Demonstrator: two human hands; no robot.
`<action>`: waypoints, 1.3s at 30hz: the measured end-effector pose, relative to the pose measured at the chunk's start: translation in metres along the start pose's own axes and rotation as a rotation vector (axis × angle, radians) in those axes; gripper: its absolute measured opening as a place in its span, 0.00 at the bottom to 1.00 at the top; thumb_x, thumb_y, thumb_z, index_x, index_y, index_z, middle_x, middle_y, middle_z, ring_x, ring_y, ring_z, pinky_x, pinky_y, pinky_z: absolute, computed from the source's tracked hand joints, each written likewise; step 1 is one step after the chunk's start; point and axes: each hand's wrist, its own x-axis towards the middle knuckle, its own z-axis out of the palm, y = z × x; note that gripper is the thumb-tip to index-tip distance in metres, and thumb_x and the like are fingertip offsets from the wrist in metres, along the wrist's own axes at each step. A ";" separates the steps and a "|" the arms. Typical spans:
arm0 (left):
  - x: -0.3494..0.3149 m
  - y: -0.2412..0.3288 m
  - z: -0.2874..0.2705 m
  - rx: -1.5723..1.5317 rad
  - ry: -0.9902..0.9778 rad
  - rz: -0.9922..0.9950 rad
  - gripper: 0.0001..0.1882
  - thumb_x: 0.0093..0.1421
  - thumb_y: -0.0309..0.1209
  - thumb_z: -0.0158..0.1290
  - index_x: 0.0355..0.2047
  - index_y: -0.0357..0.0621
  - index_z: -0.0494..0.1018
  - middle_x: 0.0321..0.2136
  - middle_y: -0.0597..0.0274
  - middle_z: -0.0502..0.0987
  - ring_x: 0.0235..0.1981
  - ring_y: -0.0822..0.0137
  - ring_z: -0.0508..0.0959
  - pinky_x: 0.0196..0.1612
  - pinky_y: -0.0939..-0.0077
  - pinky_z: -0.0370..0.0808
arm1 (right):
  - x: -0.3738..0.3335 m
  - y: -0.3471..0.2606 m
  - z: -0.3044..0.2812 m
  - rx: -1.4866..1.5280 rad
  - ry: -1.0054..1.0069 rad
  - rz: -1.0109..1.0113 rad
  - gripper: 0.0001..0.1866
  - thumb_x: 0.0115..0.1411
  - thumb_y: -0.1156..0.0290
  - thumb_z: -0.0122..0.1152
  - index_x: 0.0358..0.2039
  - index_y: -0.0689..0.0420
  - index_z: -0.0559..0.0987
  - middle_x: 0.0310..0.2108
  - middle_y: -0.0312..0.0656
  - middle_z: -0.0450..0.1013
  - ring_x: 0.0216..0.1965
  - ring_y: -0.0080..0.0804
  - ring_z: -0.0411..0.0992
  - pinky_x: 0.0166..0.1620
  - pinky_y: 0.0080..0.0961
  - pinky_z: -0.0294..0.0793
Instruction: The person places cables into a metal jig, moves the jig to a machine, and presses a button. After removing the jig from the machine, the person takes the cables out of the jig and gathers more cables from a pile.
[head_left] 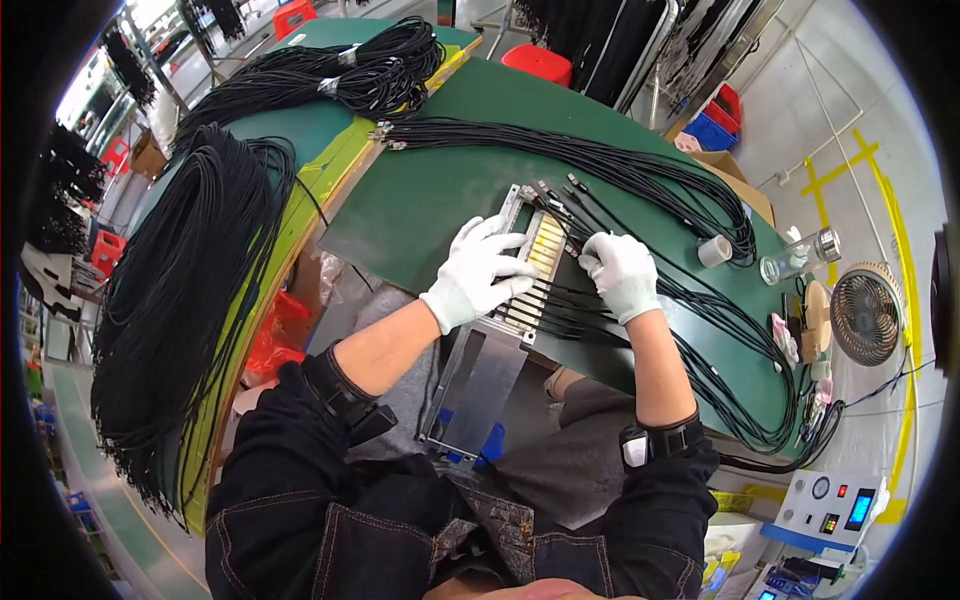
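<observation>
A metal fixture (478, 392) with a row of pale, yellow-marked slots (548, 245) lies at the near edge of the green table. Black cables (575, 310) run out of its slots to the right. My left hand (482, 272), in a white glove, rests over the fixture's left side with fingers stretched toward the slots. Just right of the slots, my gloved right hand (620, 275) has its thumb and fingers pinched together at a black cable; its fingertips partly hide that cable. Loose cable ends with metal connectors (545, 190) lie beyond the fixture.
Bundled black cables (600, 155) stretch across the green table (400, 215). More cable bundles (185, 270) cover the yellow-edged table at left. A white tape roll (715, 251), a glass jar (800, 257) and a fan (867, 312) stand at right; a control box (828, 508) sits lower right.
</observation>
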 end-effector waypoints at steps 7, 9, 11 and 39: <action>0.003 -0.006 0.006 0.023 -0.005 -0.021 0.11 0.57 0.46 0.59 0.37 0.62 0.85 0.50 0.62 0.78 0.62 0.51 0.66 0.68 0.48 0.53 | 0.002 -0.003 0.006 -0.130 0.096 -0.087 0.06 0.51 0.63 0.67 0.25 0.50 0.81 0.28 0.40 0.77 0.36 0.43 0.74 0.41 0.39 0.73; 0.002 -0.006 0.006 0.030 -0.005 -0.019 0.11 0.57 0.46 0.59 0.37 0.62 0.85 0.50 0.63 0.78 0.62 0.51 0.66 0.68 0.49 0.54 | 0.003 -0.002 0.007 -0.156 0.085 -0.075 0.05 0.51 0.64 0.68 0.24 0.49 0.81 0.28 0.40 0.77 0.36 0.42 0.74 0.41 0.39 0.73; 0.003 -0.006 0.005 -0.001 0.011 -0.007 0.11 0.57 0.46 0.59 0.37 0.62 0.84 0.50 0.63 0.79 0.62 0.51 0.67 0.68 0.49 0.54 | 0.001 -0.001 0.005 -0.132 0.087 -0.078 0.05 0.50 0.64 0.68 0.24 0.50 0.81 0.28 0.40 0.76 0.36 0.42 0.74 0.40 0.39 0.73; 0.007 -0.016 -0.012 0.013 0.244 -0.260 0.06 0.60 0.33 0.57 0.33 0.44 0.79 0.36 0.58 0.81 0.40 0.57 0.78 0.49 0.61 0.71 | -0.007 -0.019 -0.008 0.211 0.003 -0.191 0.05 0.53 0.67 0.65 0.26 0.54 0.83 0.24 0.42 0.76 0.32 0.45 0.73 0.37 0.40 0.72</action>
